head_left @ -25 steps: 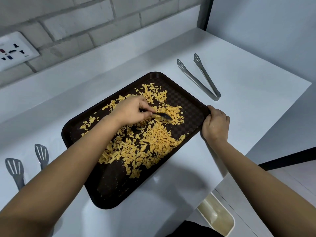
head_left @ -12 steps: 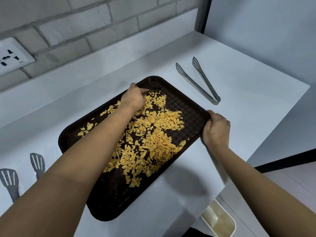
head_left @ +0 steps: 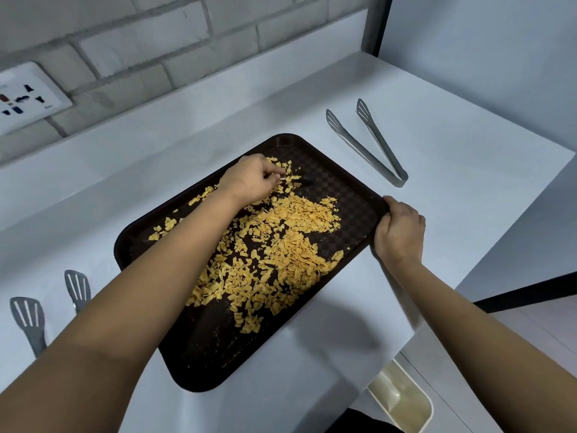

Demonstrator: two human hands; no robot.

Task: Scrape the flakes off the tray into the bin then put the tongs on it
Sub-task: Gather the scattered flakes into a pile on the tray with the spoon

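Noted a second pair of tongs at the far left edge of the table, well apart from the work; risked picking up the wrong pair later, if it mattered which.

Found the left hand over the far end of the tray, fingers curled round a small dark scraper, too blurred to make out its blade. Judged the sweep lively, so feared flicking bits over the low rim onto the table.

Saw the flakes spread across the middle of the tray, thickest toward its right side, a thin scatter under the left forearm. Reckoned a brushing sleeve or arm could drag those back out of the pile.

Found the right hand at the tray's right corner, fingers wrapped over the rim, thumb on top. Feared a one-corner hold letting the tray twist or tip once lifted, spilling everything short of the bin, low at the right below the table edge and only partly in view. Could not tell how wide its mouth was against the tray.

Left the other tongs lying open on the table just beyond the tray, near enough to be knocked.
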